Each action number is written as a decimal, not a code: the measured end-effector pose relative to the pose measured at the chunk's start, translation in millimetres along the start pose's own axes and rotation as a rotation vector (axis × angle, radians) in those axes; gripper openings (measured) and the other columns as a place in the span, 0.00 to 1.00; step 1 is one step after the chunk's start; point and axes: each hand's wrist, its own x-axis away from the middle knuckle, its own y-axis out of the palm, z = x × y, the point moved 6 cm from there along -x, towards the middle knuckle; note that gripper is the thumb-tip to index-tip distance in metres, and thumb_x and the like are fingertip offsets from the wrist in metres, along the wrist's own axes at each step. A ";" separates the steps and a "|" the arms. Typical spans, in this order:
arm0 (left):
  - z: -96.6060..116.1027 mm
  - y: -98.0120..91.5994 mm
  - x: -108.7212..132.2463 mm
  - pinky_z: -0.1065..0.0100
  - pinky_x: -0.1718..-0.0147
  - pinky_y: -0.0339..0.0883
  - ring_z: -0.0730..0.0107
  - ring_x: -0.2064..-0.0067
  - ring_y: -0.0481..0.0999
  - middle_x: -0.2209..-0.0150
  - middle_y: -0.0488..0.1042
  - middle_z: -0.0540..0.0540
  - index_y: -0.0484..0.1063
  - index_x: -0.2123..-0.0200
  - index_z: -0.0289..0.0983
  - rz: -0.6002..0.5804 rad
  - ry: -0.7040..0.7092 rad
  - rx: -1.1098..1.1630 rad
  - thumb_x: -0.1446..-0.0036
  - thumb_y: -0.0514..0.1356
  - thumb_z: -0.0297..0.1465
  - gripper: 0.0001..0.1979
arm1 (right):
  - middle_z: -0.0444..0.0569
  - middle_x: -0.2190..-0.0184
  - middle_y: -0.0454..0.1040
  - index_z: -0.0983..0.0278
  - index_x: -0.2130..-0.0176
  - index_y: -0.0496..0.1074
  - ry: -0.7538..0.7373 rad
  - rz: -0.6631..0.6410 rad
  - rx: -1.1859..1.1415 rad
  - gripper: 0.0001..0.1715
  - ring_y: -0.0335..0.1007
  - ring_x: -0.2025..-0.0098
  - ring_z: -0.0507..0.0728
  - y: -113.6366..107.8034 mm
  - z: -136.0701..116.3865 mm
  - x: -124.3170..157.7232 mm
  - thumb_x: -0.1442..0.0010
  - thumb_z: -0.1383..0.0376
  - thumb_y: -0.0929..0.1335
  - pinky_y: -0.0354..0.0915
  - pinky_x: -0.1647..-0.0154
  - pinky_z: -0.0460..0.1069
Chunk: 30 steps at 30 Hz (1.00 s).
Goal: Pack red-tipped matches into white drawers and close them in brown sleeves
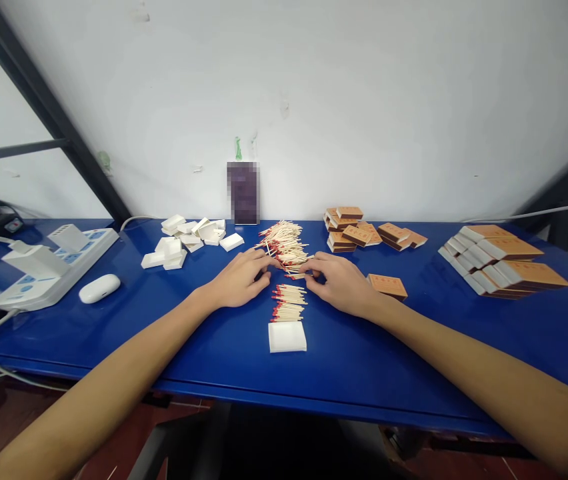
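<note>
A loose heap of red-headed matchsticks [287, 241] lies mid-table, heads mostly to the left. My left hand [243, 277] reaches the heap's near left edge, fingertips touching the match heads and thumb held apart. From the other side, my right hand [337, 281] has thumb and index finger around the ends of a few matchsticks [294, 275] at the near edge. Closer to me, a small flat bunch of matchsticks [288, 303] is spread in a column. Just below it sits a white matchbox tray [287, 337]; its inside looks bare.
White matchbox trays [199, 233] are heaped at back left. Orange matchbox sleeves [359, 233] lie at back right, one sleeve [387, 286] beside my right wrist. Stacked matchboxes [504, 260] stand far right. A power strip [59, 267] and white earbud case [99, 289] are left.
</note>
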 end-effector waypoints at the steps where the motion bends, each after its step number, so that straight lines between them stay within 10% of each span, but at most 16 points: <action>1: -0.1 0.4 0.0 0.59 0.55 0.61 0.60 0.55 0.68 0.61 0.69 0.44 0.70 0.48 0.39 -0.006 -0.001 -0.006 0.35 0.48 0.30 0.16 | 0.46 0.67 0.72 0.61 0.61 0.77 0.001 0.001 -0.008 0.11 0.66 0.68 0.53 0.0 0.2 -0.3 0.40 0.68 0.65 0.56 0.68 0.48; 30: 6.4 -1.8 0.9 0.60 0.55 0.62 0.62 0.56 0.67 0.60 0.69 0.44 0.71 0.45 0.42 -0.036 0.039 0.007 0.34 0.48 0.30 0.19 | 0.44 0.69 0.71 0.61 0.67 0.72 0.059 0.016 -0.026 0.04 0.64 0.70 0.52 -4.8 -2.2 2.2 0.45 0.67 0.66 0.54 0.70 0.47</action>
